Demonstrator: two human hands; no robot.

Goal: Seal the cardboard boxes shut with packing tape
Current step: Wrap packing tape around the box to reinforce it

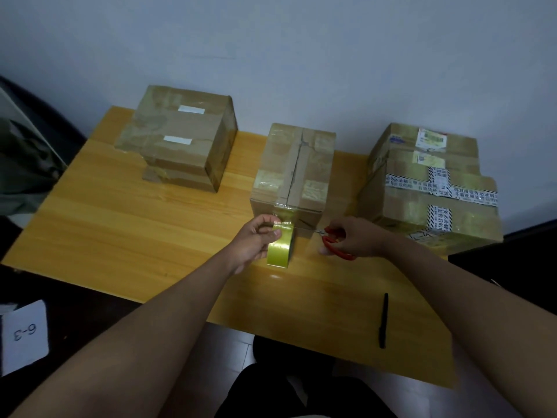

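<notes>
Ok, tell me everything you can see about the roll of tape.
The tape roll is glossy, yellowish and see-through, standing on edge on the wooden table just in front of the middle box. The left hand grips it. A strip runs from the roll up onto the box's front; the red scissors reach toward it.

1. The desk (126, 224) is yellow wood grain, set against a pale wall.
2. The middle box (294, 173) stands on it, at the far edge.
3. Left of it stands a taped box (180, 137).
4. Right of it stands a labelled box (428, 188).
5. Nearer than it, to the right, lies a black pen (383, 320).
</notes>
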